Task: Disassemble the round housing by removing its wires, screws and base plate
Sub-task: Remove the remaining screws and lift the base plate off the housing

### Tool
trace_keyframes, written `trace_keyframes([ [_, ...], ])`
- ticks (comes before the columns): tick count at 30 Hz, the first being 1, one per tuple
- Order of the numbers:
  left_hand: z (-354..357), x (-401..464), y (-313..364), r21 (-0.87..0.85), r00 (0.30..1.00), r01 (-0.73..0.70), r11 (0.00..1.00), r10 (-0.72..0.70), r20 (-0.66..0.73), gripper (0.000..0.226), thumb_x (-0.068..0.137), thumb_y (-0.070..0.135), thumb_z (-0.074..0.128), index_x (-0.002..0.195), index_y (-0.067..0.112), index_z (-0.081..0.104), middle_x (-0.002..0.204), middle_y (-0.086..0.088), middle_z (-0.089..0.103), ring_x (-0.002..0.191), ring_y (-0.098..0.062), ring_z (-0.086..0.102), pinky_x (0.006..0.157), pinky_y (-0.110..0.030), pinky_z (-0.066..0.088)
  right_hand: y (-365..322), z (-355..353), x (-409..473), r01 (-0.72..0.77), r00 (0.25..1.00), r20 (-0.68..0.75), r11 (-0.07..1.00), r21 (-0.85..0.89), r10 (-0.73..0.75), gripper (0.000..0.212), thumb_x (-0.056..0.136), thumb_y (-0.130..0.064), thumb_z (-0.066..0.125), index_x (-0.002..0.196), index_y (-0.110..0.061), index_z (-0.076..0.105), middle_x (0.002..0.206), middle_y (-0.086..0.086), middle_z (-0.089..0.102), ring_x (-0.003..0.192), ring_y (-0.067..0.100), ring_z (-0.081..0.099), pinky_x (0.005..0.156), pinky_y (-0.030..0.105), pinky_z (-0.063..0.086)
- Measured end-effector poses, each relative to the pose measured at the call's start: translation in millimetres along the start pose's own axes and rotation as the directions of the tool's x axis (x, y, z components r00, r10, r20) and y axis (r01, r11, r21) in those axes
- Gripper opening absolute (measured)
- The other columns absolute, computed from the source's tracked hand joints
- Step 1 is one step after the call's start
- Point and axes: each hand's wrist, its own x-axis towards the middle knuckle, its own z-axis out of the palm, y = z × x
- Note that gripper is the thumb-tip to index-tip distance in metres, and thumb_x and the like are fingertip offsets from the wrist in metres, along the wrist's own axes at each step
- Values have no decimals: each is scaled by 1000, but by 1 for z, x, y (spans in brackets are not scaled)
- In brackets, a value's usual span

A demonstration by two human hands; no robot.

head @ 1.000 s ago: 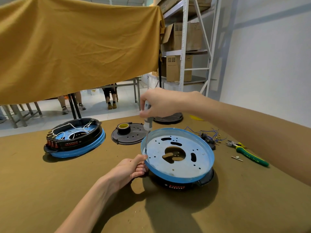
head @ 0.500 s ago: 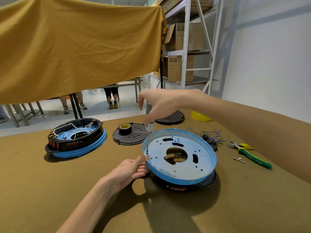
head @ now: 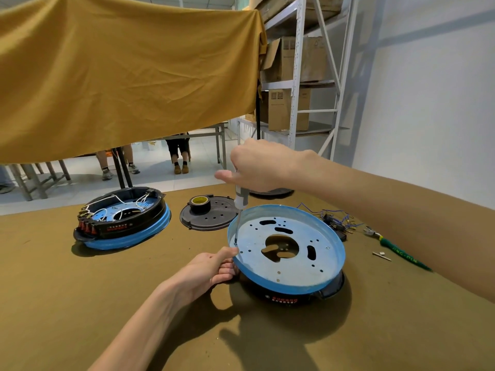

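Observation:
The round housing (head: 308, 297) lies upside down on the olive table, black body below and blue base plate (head: 318, 261) on top, full of holes. My left hand (head: 211, 269) grips the plate's near-left rim. Above it my right hand (head: 259, 166) holds a screwdriver (head: 240, 203) upright, its tip set on a screw at the plate's left edge. A heap of removed wires (head: 337, 220) lies just behind the housing to the right.
A second housing (head: 123, 220) with white wires inside sits at the left. A black perforated disc (head: 211, 216) carries a roll of tape (head: 200, 202). Green-handled pliers (head: 396, 250) and a small loose part (head: 381, 255) lie at the right. A yellow cloth hangs behind; shelving stands at the back right.
My right hand has turned on the screwdriver handle, its thumb now sticking out to the left. The left hand and the housing have stayed put.

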Motion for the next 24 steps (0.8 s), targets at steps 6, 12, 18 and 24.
trace_keyframes([
  [6,2,-3,2,11,1000,-3,1000,3,0,40,92,37,70,106,0,71,80,-6,69,76,-15,63,76,-23,59,1,-17,-3,42,972,214,967,253,-98,36,86,-26,76,115,-27,55,105,2,63,91,20,64,71,37,56],
  [12,4,-5,1,11,1000,-12,1000,12,-3,35,93,36,69,100,2,70,71,-2,70,70,-12,65,79,-24,58,1,1,0,0,1000,-14,1000,-30,-1,45,100,-51,55,79,-12,61,70,4,63,61,22,60,49,30,41],
  [18,4,-2,1,7,1000,2,1000,-2,-8,35,92,37,70,99,3,71,71,-2,70,70,-12,64,81,-25,57,7,-8,-5,15,988,149,979,204,-46,35,90,-48,69,115,-26,56,95,-4,62,85,15,62,65,34,52],
  [24,2,0,0,19,1000,1,1000,-1,-16,37,91,38,71,99,2,71,72,-3,71,70,-12,65,77,-23,59,6,0,0,21,997,74,995,97,-28,24,97,-40,62,104,-17,64,86,-1,66,83,22,66,60,33,51],
])
